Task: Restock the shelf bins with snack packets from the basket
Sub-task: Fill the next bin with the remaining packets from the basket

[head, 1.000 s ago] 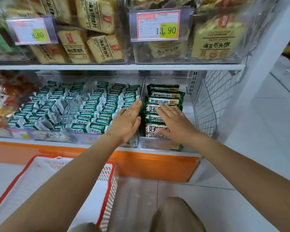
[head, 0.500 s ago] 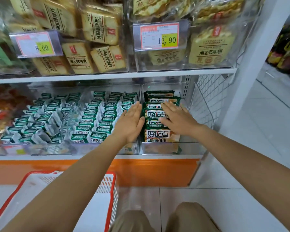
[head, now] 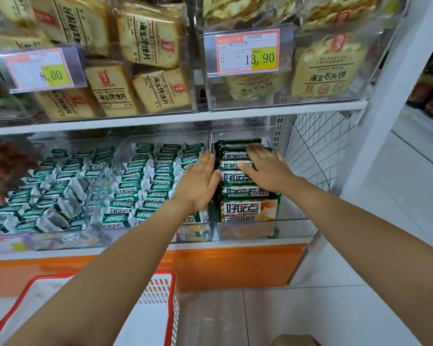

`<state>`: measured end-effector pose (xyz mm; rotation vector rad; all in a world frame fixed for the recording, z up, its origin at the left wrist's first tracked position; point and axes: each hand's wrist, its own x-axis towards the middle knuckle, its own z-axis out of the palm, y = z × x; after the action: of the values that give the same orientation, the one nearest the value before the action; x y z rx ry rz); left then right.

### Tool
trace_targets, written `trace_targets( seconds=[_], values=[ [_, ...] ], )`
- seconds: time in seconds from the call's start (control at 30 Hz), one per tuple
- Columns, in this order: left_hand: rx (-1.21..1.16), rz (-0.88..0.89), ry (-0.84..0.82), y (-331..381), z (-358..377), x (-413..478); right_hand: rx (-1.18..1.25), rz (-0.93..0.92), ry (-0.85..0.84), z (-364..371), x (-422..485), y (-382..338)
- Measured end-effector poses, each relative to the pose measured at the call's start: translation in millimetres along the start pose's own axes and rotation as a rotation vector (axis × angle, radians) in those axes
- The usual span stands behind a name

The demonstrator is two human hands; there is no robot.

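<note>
While standing on edge in the rightmost bin (head: 296, 221), snack packets (head: 248, 211) rowed near to far, long axes left-right, fronts facing near, right hand (head: 268, 171) flat atop, fingers spread, left hand (head: 198, 181) straight-fingered at their left.

Two hands (head: 198, 182) (head: 268, 169), one basket (head: 171, 303), two price tags (head: 39, 69) (head: 246, 52).

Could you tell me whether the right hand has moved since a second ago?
Yes: the right hand slid deeper into the clear bin, away from the front packet it partly covered.
</note>
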<state>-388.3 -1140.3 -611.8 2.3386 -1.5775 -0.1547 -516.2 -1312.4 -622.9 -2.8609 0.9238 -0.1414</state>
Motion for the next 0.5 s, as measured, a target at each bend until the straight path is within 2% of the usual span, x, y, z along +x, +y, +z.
trace_targets(
  seconds=[0.2,0.5],
  values=[
    [-0.029,-0.007,0.008,-4,6,3,-0.045,0.053,-0.06,15,25,-5],
    [-0.033,0.007,0.045,-4,8,5,-0.056,-0.029,-0.051,16,28,-20]
  ],
)
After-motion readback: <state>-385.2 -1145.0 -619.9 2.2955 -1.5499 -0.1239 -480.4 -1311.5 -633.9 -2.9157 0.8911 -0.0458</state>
